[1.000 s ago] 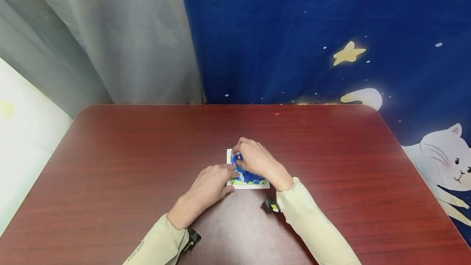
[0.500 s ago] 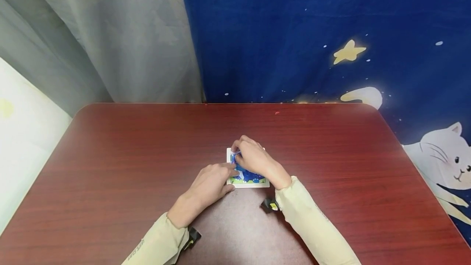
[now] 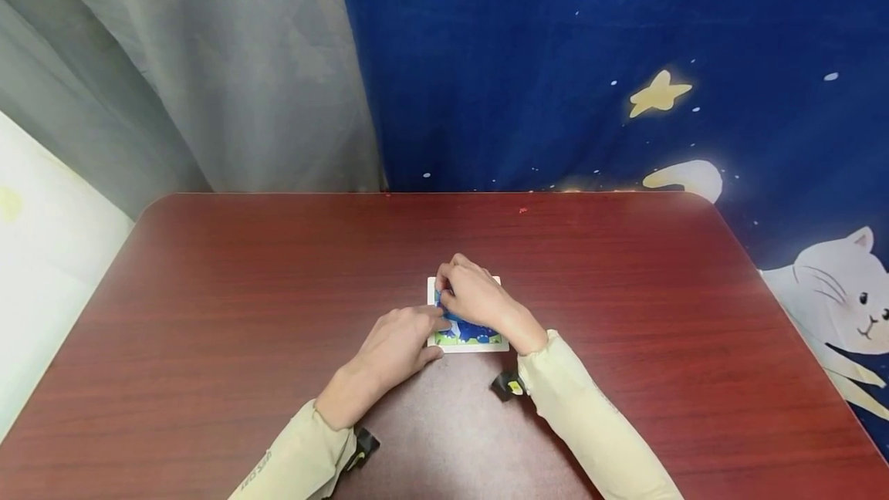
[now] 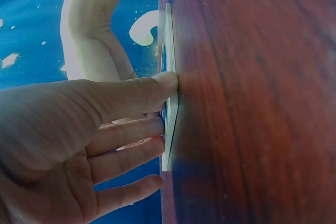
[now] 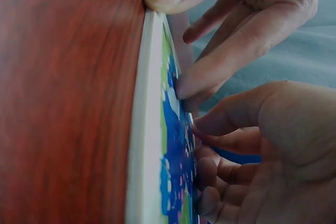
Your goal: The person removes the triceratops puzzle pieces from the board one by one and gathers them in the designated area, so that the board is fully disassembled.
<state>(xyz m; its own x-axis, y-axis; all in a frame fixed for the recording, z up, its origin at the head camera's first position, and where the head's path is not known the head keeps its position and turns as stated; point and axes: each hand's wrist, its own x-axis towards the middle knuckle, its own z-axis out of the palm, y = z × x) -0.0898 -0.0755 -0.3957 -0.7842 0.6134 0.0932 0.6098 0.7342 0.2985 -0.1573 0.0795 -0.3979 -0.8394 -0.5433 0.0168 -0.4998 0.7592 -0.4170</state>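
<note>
A small flat picture board [image 3: 470,348] with a white border and a blue and green picture lies on the table, seen edge-on in both wrist views. My left hand [image 3: 397,342] steadies its left side. In the left wrist view the left thumb [image 4: 167,80] rests against the board's edge [image 4: 169,129], with fairly straight fingers reaching its face. My right hand [image 3: 479,295] bends over the upper part of the picture, thumb and index finger close together near the upper left corner. Whether a loose piece sits between those fingertips [image 5: 202,127] is hidden.
The red-brown table [image 3: 243,292] extends around the board. A tiny red bit [image 3: 523,211] lies near its far edge. Behind hang a grey curtain [image 3: 278,60] and a blue curtain [image 3: 521,60] with stars and a cat. Black straps [image 3: 364,450] sit at both wrists.
My right thumb has moved slightly to the left over the picture, closer to the index finger. The left hand and the board stay in place; the head view has tilted down a little.
</note>
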